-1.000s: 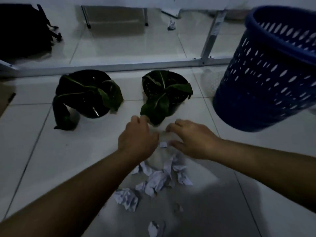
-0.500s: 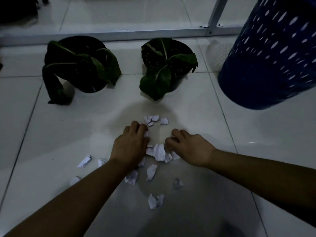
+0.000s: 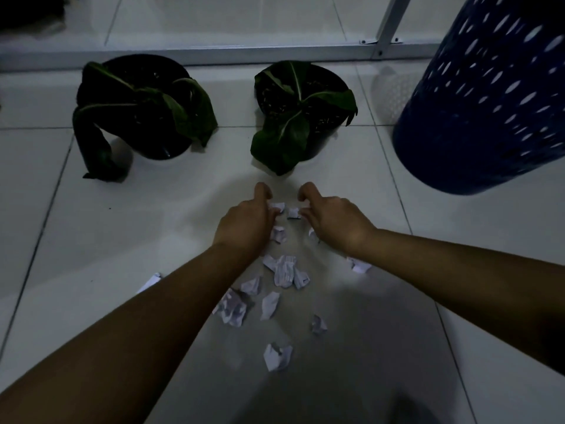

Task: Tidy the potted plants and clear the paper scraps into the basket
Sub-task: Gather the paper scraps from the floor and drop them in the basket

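Note:
Several crumpled white paper scraps [image 3: 284,270] lie scattered on the tiled floor in front of me. My left hand [image 3: 247,218] and my right hand [image 3: 333,221] rest on the floor at the far end of the scatter. Their fingers are hooked inward around two small scraps [image 3: 293,213] between them, touching but not clasping them. Beyond the hands stand two black pots with drooping green leaves, the left potted plant [image 3: 143,108] and the right potted plant [image 3: 299,108]. The blue perforated basket [image 3: 489,96] stands at the right.
A white metal frame bar [image 3: 244,52] runs along the floor behind the pots, with a slanted leg [image 3: 388,26] near the basket. One scrap [image 3: 151,280] lies apart beside my left forearm. A dark object [image 3: 27,13] sits at the far left corner.
Both hands have slid forward from the middle of the pile to the farthest scraps near the right pot. The view has tilted and moved closer to the floor.

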